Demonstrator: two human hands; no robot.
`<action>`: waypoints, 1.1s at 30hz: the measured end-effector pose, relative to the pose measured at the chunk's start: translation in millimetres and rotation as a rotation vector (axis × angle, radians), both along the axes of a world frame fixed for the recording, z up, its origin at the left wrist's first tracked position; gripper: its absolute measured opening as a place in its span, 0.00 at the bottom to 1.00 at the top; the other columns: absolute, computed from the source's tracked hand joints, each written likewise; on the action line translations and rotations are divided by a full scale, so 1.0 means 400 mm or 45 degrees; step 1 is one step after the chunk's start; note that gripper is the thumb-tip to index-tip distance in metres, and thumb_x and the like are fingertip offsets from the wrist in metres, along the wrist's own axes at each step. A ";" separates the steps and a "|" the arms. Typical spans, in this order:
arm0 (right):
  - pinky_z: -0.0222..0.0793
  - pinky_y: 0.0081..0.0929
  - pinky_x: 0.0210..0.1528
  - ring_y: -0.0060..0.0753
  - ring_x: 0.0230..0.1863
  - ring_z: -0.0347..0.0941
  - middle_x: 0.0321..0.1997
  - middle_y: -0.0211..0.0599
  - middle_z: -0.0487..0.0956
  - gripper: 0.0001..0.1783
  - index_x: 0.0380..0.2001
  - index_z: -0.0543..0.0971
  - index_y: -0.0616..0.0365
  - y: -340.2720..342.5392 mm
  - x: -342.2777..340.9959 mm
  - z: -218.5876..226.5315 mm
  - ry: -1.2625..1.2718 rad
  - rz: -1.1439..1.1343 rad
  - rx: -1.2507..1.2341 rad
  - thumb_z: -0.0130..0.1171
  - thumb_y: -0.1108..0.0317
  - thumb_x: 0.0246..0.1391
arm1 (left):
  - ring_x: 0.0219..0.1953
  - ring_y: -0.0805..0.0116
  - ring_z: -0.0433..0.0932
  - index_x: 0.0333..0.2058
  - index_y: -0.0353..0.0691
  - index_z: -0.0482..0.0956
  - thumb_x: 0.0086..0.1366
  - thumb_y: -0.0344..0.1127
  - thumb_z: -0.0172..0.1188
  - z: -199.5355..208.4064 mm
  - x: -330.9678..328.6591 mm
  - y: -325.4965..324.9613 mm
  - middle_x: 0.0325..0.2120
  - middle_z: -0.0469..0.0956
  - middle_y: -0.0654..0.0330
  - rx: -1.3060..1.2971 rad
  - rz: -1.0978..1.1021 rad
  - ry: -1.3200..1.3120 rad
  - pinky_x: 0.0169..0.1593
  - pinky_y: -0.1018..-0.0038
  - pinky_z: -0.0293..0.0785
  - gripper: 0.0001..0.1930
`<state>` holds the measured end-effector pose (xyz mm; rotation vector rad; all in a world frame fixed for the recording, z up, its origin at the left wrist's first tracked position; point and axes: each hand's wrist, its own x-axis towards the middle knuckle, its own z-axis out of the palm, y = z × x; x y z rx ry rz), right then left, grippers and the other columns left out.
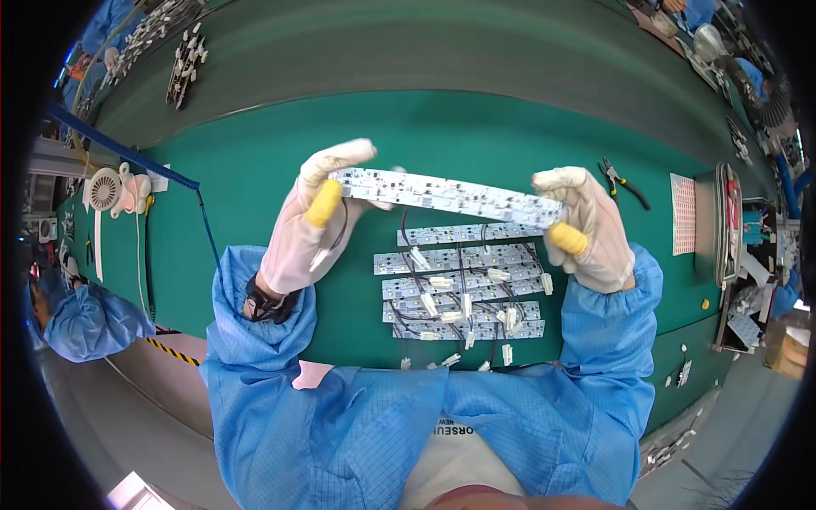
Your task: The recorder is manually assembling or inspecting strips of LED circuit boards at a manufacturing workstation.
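Observation:
A long white circuit board strip (446, 194), dotted with small components, is raised above the green bench, tilted down toward the right. At its left end my left hand (319, 204), in a white glove with a yellow thumb covering, grips it. The same kind of glove covers my right hand (585, 228), which pinches the strip's right end. A dark wire with a white connector (320, 259) hangs by my left wrist. Below the raised strip, several similar board strips (463, 259) lie in rows, with dark wires and white connectors (452, 316) across them.
Pliers (625, 183) with yellow-black handles lie right of my right hand. Farther right are a pink label sheet (682, 214) and a metal tray (718, 225). A small fan (106, 189) stands at left near a blue coiled cord (127, 151). A co-worker's blue sleeve (98, 323) shows at far left.

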<state>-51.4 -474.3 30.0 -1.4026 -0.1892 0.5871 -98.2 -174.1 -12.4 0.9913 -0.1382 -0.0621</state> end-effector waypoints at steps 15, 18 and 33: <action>0.64 0.38 0.52 0.42 0.52 0.68 0.47 0.41 0.73 0.34 0.52 0.68 0.51 -0.010 0.016 -0.053 -1.275 0.270 -1.287 0.66 0.56 0.40 | 0.30 0.79 0.70 0.47 0.28 0.69 0.60 0.55 0.57 0.030 0.064 0.302 0.29 0.75 0.60 0.617 0.194 -0.202 0.40 0.80 0.67 0.32; 0.70 0.36 0.46 0.40 0.45 0.73 0.45 0.43 0.75 0.42 0.57 0.63 0.58 0.013 0.013 -0.030 -1.032 0.088 -0.564 0.63 0.49 0.40 | 0.30 0.72 0.74 0.46 0.27 0.69 0.57 0.55 0.59 0.060 0.058 0.180 0.23 0.75 0.60 0.380 0.065 -0.090 0.56 0.70 0.62 0.33; 0.68 0.27 0.37 0.34 0.34 0.75 0.35 0.33 0.80 0.16 0.40 0.79 0.53 0.014 -0.007 -0.040 -1.429 -0.113 -0.729 0.63 0.62 0.45 | 0.34 0.73 0.76 0.40 0.29 0.74 0.69 0.48 0.45 0.053 0.013 0.015 0.34 0.78 0.55 0.659 -0.022 0.126 0.41 0.78 0.70 0.23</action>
